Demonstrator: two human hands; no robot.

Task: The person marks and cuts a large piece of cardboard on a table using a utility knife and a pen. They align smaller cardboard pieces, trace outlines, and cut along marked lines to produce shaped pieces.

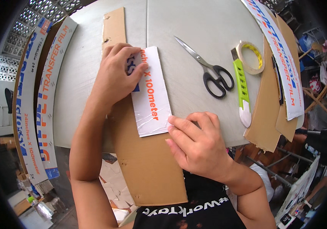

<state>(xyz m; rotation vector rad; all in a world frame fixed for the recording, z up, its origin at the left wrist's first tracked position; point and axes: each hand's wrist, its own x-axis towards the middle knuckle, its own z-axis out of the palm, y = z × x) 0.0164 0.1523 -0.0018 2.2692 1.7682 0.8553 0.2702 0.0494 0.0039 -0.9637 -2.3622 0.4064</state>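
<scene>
A small white cardboard piece (152, 103) with coloured print lies on a long brown cardboard strip (152, 171). My left hand (119, 70) holds its upper left part, thumb on the printed face and fingers bent over the top edge. At the lower right corner, the fingertips of my right hand (199, 141) pinch the edge. The strip runs lengthwise under the piece, its near end overhanging the table towards my body. To the right of the piece lie black-handled scissors (205, 65), a green and white box cutter (242, 91) and a roll of tape (248, 57).
The grey table (83, 49) carries long printed cardboard panels (53, 99) at its left edge. More cardboard (264, 118) is stacked along the right edge, with a dark pen-like stick on it. Cardboard scraps (114, 183) lie below the near edge. A metal frame (274, 168) stands at lower right.
</scene>
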